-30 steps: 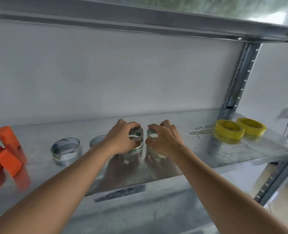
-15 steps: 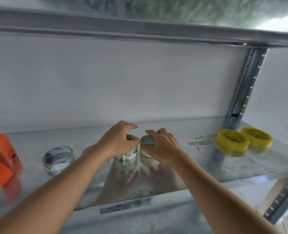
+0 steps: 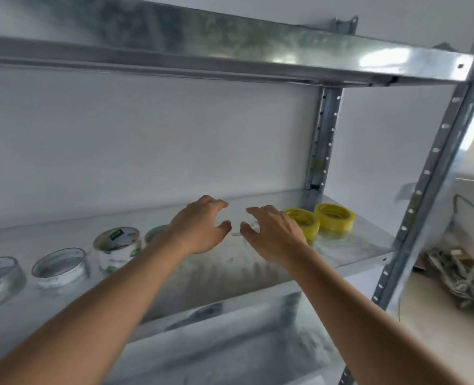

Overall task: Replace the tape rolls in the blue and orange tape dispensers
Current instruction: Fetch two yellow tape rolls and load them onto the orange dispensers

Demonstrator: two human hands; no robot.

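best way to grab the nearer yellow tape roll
The nearer yellow roll lies flat on the shelf, open core up, close beside the other yellow roll on its right. Come from above with the right hand, thumb in the core and fingers on the near outer rim, likely the easiest grip.

L grip (image 3: 199,229): loose curl, empty | R grip (image 3: 272,234): same | arms fwd

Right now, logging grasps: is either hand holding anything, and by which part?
Nothing is held: left hand and right hand hover open above the shelf.
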